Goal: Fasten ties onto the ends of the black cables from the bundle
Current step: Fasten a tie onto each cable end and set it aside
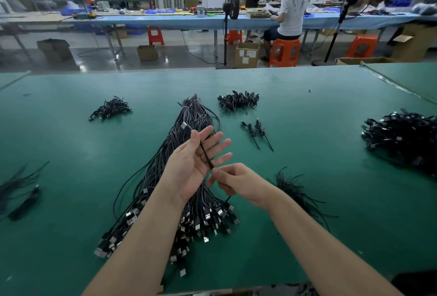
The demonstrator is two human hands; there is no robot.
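Nearest, the big bundle (189, 177) of black USB cables fans its plugs toward the table (71, 154) edge. Above it the right hand (238, 183) pinches 1 black cable (205, 154), which runs up across the left hand (196, 161), palm up with fingers spread, thumb pressing just below the USB plug (185, 126). Right of them lie loose ties (293, 189). Beyond, 2 tied cables (256, 133) and 2 small tied heaps (237, 101) sit apart.

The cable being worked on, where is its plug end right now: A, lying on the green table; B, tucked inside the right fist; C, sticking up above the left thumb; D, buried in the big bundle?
C: the cable crosses the left hand, its plug poking above the thumb, while the right hand pinches lower down.
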